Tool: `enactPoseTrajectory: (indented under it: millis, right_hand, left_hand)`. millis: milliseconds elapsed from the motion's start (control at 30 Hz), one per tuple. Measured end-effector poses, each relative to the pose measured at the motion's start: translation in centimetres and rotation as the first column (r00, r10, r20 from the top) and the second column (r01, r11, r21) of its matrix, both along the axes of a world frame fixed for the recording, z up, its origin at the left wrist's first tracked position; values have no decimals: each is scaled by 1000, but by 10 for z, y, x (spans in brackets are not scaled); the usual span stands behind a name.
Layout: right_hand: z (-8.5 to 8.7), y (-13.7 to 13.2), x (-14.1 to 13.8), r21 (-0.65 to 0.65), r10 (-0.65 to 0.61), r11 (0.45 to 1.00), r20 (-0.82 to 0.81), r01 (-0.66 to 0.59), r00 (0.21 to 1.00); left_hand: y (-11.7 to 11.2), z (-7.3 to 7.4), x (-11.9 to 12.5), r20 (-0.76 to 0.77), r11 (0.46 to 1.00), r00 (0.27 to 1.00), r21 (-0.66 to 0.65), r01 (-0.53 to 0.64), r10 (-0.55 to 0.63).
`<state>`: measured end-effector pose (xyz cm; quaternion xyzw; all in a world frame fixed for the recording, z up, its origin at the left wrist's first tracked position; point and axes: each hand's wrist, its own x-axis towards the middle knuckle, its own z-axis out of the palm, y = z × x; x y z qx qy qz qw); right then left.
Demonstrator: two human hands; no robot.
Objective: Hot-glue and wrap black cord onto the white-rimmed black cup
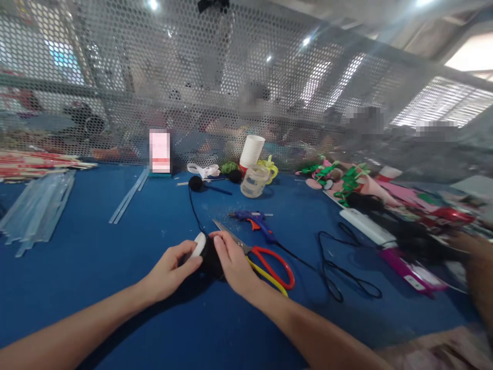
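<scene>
Both my hands meet low on the blue table [96, 246] around a small black fuzzy ball with a white round piece [200, 243] on its left side. My left hand [171, 270] curls its fingers onto the white piece and the ball [211, 257]. My right hand [233, 262] presses its fingers onto the ball's right side. A thin black cord [193, 208] runs from the ball towards the back. Red and yellow handled scissors [269, 264] lie right beside my right hand, blades pointing away to the left.
A blue glue gun [257, 222] with its black cable [339, 267] lies behind the scissors. Clear glue sticks [36, 208] are heaped at left. A plastic jar [254, 181], white cups [252, 150], green-ribbon crafts [342, 180] and a mesh screen [231, 87] stand behind. Another person's hand [479, 267] shows at right.
</scene>
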<state>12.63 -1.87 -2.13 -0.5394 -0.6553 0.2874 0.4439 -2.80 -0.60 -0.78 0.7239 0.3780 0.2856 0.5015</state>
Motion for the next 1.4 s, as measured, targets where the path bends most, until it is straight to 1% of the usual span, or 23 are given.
enactPoseTrajectory:
  millis: [100, 267, 433, 567, 667, 800, 867, 900, 967, 1033, 1067, 1133, 1167, 1200, 1233, 1300, 1333, 1400]
  right_hand:
    - [0, 0, 2, 26, 33, 999, 3, -33, 999]
    - [3, 1, 5, 95, 153, 983, 36, -156, 988]
    - [12, 1, 8, 131, 260, 956, 36, -262, 965]
    - [21, 1, 11, 111, 300, 947, 32, -301, 954]
    - [32, 0, 11, 92, 322, 939, 113, -332, 940]
    - [46, 7, 9, 124, 370, 905, 246, -408, 896]
    - [52, 16, 8, 93, 410, 886, 298, -453, 862]
    - [54, 22, 7, 52, 428, 882, 331, -469, 841]
    - [59, 36, 4, -60, 445, 887, 375, -458, 813]
    - [65, 50, -4, -158, 488, 871, 374, -465, 788]
    - [67, 56, -9, -176, 512, 858, 359, -482, 780]
    - [72, 67, -21, -182, 582, 811, 338, -556, 739]
    - [73, 72, -26, -191, 592, 803, 378, -565, 712]
    - [75, 76, -30, -197, 553, 826, 464, -528, 692]
    - [76, 80, -31, -194, 482, 867, 558, -459, 675]
    - [76, 88, -24, -137, 278, 955, 716, -261, 641]
    - [76, 91, -15, -108, 199, 978, 743, -179, 639]
    - [74, 94, 11, -72, 93, 996, 766, -60, 636]
  left_hand:
    - [0, 3, 1, -15, 999, 1000, 50, 14, -14]
    - [-1, 7, 0, -77, 982, 994, 169, 83, -71]
    - [1, 7, -1, -101, 970, 989, 207, 128, -109]
    - [1, 9, -1, -108, 963, 983, 214, 166, -146]
    - [0, 12, 1, -111, 960, 979, 208, 190, -170]
    - [-3, 16, 1, -144, 947, 975, 250, 200, -168]
    - [-4, 19, 1, -134, 938, 978, 289, 191, -158]
    - [-4, 20, 1, -133, 935, 979, 301, 188, -154]
    - [-5, 22, 2, -149, 932, 975, 300, 203, -164]
    - [-7, 23, 2, -161, 923, 968, 305, 234, -192]
    - [-7, 23, 3, -161, 916, 966, 318, 244, -202]
    - [-8, 23, 3, -170, 902, 964, 349, 254, -206]
    - [-8, 22, 3, -177, 897, 964, 363, 251, -198]
    - [-8, 21, 3, -181, 895, 966, 373, 243, -186]
    - [-8, 20, 2, -182, 895, 968, 381, 230, -172]
    - [-7, 19, 1, -165, 895, 976, 400, 196, -140]
    - [-5, 18, 1, -157, 894, 979, 409, 182, -128]
    - [-2, 19, -1, -149, 895, 983, 418, 157, -103]
